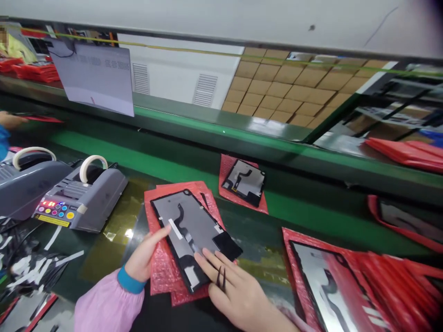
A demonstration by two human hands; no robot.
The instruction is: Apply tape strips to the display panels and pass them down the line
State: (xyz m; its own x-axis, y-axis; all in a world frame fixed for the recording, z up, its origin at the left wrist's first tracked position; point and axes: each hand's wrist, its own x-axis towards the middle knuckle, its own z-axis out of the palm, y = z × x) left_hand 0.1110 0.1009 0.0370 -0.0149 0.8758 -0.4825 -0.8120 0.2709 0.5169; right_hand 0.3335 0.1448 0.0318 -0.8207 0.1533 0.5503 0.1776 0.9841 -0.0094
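A tablet screen panel [204, 221], its grey back facing up, lies tilted on red bubble-wrap bags [161, 276]. My left hand [147, 253] grips its left edge, thumb on top beside a white tape strip [175, 229] and the other fingers hidden beneath. Black tweezers [221, 278] are tucked between the fingers of my right hand [238, 290]. The fingertips of that hand rest on the panel's lower part, by a dark flex cable [182, 219].
Two grey tape dispensers [100, 198] stand at left, near scattered tape strips [34, 269]. Another panel [245, 180] lies on a green belt [194, 177] beyond. More bagged panels [321, 281] are at right. A co-worker's hand [10, 121] shows at far left.
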